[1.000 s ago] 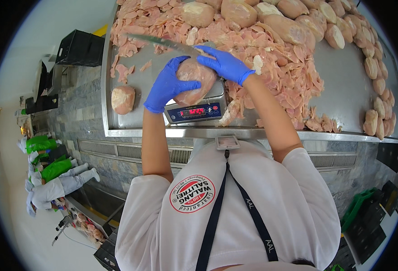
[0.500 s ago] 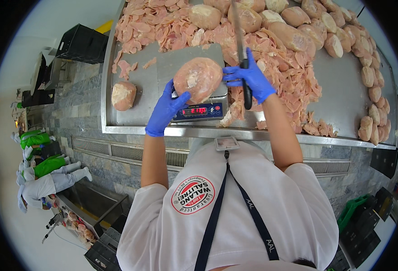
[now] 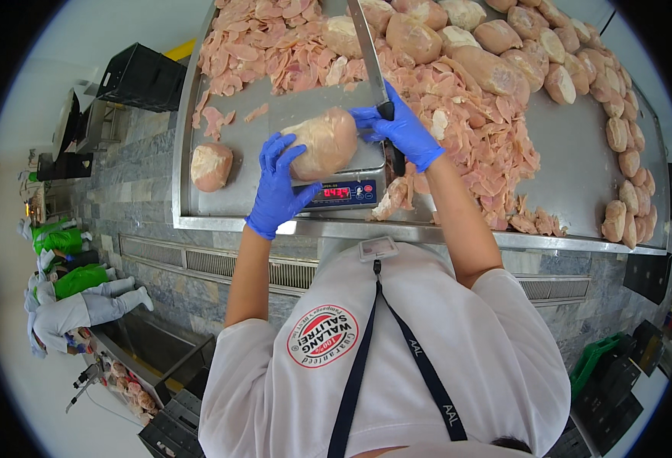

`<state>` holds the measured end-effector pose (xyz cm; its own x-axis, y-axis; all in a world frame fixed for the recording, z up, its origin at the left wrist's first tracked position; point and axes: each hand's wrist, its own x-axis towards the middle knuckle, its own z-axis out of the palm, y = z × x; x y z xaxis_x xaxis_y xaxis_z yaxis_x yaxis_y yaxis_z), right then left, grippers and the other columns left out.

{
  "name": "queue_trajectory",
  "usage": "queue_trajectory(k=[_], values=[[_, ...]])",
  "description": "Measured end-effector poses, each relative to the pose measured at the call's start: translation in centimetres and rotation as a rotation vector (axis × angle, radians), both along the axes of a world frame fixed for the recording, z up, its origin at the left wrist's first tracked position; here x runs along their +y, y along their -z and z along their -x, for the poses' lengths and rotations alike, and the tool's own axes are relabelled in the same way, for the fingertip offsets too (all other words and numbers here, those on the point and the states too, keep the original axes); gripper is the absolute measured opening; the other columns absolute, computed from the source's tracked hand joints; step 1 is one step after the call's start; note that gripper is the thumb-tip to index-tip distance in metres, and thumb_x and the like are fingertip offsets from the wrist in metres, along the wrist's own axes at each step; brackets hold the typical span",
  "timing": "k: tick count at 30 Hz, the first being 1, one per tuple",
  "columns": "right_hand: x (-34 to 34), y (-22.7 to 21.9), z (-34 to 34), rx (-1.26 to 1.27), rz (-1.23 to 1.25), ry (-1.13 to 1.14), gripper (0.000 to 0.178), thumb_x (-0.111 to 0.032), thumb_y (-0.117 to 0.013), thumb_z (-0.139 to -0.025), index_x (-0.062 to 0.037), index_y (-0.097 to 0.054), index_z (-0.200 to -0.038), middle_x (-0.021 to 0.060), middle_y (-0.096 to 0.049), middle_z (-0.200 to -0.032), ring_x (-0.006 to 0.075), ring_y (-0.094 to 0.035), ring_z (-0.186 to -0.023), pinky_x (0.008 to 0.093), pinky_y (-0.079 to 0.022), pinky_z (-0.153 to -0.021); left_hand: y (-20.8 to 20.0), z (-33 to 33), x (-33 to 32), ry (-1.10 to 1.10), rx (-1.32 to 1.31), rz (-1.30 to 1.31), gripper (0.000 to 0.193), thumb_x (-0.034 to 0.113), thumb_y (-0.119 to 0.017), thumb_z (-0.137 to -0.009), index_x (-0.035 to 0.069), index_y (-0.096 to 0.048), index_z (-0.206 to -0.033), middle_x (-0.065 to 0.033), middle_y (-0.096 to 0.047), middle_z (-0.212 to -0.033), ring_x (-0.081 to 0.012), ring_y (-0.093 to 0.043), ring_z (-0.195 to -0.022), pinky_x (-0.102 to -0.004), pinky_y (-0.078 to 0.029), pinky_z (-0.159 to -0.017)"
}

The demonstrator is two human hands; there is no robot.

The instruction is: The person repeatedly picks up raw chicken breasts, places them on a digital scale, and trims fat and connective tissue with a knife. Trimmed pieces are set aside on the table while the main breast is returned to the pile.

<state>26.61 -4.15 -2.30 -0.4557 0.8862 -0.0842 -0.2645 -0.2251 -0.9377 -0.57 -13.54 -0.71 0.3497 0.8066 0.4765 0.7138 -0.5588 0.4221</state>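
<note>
A rounded, pale pink ham [image 3: 324, 143] sits between my hands over the metal plate of a digital scale [image 3: 290, 107]. My blue-gloved left hand [image 3: 279, 187] grips its left side, the fingers over the top and the thumb low near the scale's lit red display. In my right hand [image 3: 411, 131], also gloved, is a knife [image 3: 369, 53] with a black handle, its long blade pointing away from me. Fingers of that hand reach the ham's right end. Whether the ham rests on the plate or is lifted, I cannot tell.
Thin meat slices [image 3: 481, 141] lie heaped right of and beyond the scale. Whole hams [image 3: 496, 37] line the far and right sides of the rimmed steel table [image 3: 565, 160]. One ham [image 3: 211, 166] sits at left. A black crate [image 3: 141, 76] stands beyond the left edge; people work farther left.
The ham has been turned over between my hands, showing a paler side. My left fingers now lie over its top. The right hand and knife have moved slightly left.
</note>
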Motion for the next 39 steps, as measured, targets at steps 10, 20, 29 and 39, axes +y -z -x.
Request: queue_trajectory(k=[10, 20, 29, 39], values=[[-0.6, 3.8, -4.1, -0.436, -0.3, 0.261, 0.081, -0.005, -0.058, -0.091, -0.0235, -0.017, -0.159, 0.0118, -0.07, -0.1, 0.0182, -0.067, -0.081, 0.0335, -0.054, -0.075, -0.6, -1.9, 2.7, -0.147, -0.262, 0.35, 0.1, 0.031, -0.09, -0.066, 0.004, -0.037, -0.147, -0.0195, -0.04, -0.143, -0.035, -0.04, -0.134, -0.0425, -0.036, -0.112], [-4.8, 4.9, -8.8, -0.903, -0.405, 0.515, 0.079, -0.041, -0.067, -0.092, -0.0172, -0.025, -0.155, 0.0172, -0.069, -0.089, 0.0297, -0.068, -0.078, 0.0414, -0.052, -0.073, -7.7, 4.6, -0.3, -0.372, -0.565, 0.358, 0.09, 0.026, -0.08, -0.082, 0.003, -0.029, -0.153, -0.0168, -0.035, -0.154, -0.0279, -0.034, -0.142, -0.0403, -0.025, -0.117], [-7.2, 3.5, -9.1, -0.881, -0.374, 0.416, 0.074, -0.05, -0.059, -0.095, -0.0132, -0.028, -0.151, 0.015, -0.066, -0.08, 0.029, -0.066, -0.07, 0.0411, -0.05, -0.067, -7.9, -0.2, 1.3, -0.351, -0.375, 0.397, 0.082, 0.04, -0.082, -0.078, -0.004, -0.048, -0.138, -0.019, -0.055, -0.136, -0.0278, -0.05, -0.13, -0.04, -0.04, -0.107], [-9.1, 0.4, -4.5, -1.142, -0.521, 0.13, 0.078, -0.055, -0.054, -0.095, -0.0081, -0.026, -0.151, 0.0233, -0.066, -0.075, 0.0442, -0.065, -0.07, 0.0509, -0.051, -0.061, -0.8, -4.2, 5.4, -0.265, -0.006, 0.26, 0.093, 0.054, -0.088, -0.061, -0.003, -0.056, -0.127, -0.0221, -0.06, -0.124, -0.0376, -0.059, -0.112, -0.0453, -0.049, -0.096]])
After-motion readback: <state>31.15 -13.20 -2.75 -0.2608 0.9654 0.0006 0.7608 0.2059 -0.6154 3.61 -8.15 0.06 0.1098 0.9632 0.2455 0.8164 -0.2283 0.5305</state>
